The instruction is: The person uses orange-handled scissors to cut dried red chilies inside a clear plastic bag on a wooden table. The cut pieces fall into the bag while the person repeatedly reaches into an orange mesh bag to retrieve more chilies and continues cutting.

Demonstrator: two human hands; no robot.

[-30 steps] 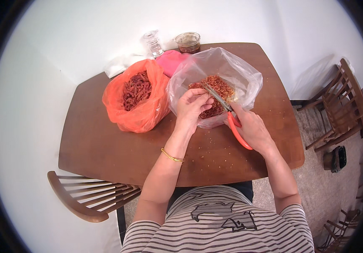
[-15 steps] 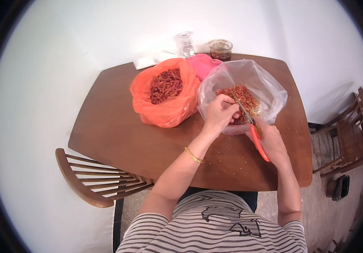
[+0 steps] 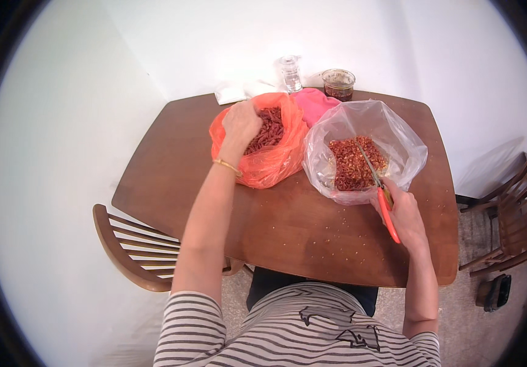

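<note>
My left hand (image 3: 241,124) reaches into an orange plastic bag (image 3: 262,164) of whole dried red chillies (image 3: 268,129); its fingers are buried among them, so I cannot see what they grip. My right hand (image 3: 405,217) holds red-handled scissors (image 3: 378,186) whose blades point into a clear plastic bag (image 3: 367,125) holding cut chilli pieces (image 3: 352,162). Both bags sit side by side on a brown wooden table (image 3: 288,229).
At the table's far edge stand a clear glass shaker (image 3: 291,72), a jar with dark contents (image 3: 338,83), a pink cloth (image 3: 313,103) and white paper (image 3: 231,92). Seeds lie scattered on the tabletop. A wooden chair (image 3: 135,248) stands at the left, another (image 3: 511,214) at the right.
My left hand has left the clear bag and moved left into the orange bag. My right hand still holds the scissors over the clear bag. The view has shifted with my head.
</note>
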